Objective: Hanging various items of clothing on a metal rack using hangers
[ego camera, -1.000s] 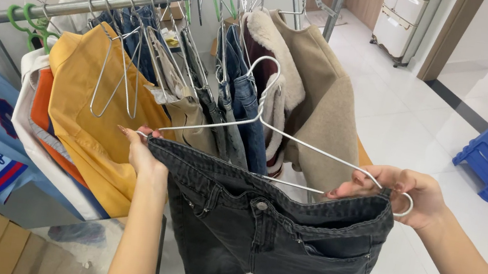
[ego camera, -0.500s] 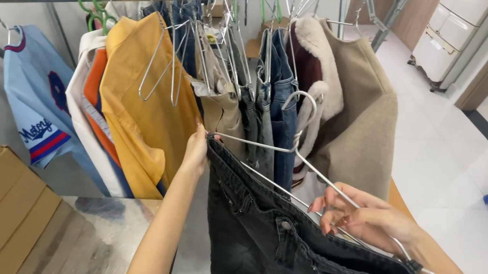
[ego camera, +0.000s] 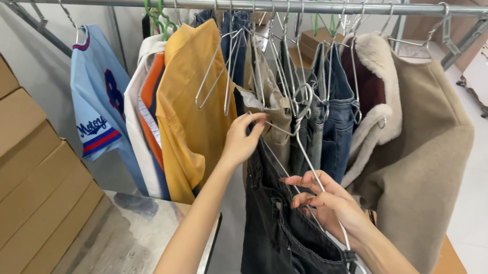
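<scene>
Here the black jeans (ego camera: 296, 261) hang from a wire hanger (ego camera: 314, 186) held between both hands, just below and in front of the crowded metal rail (ego camera: 263, 6). The left hand (ego camera: 242, 138) is raised higher, its grip pinched on the hanger's upper end near the hook, close against the yellow shirt (ego camera: 192, 116). The right hand (ego camera: 327, 202) sits lower and further right, its grip closed around the hanger's wire where the waistband is clipped (the fingertips curl over the denim). So the hanger's long axis slopes from upper left down to lower right, and the left hand is the nearer one to the rail. The jeans trail down from both hands toward the floor.

On the left, stacked brown cardboard boxes (ego camera: 0, 171) step down in a diagonal, plain-sided, with no label legible. A pale blue jersey (ego camera: 97, 108) hanging on the rail carries dark lettering and a red stripe. A beige fleece-lined coat (ego camera: 420, 163) hangs at the right.
</scene>
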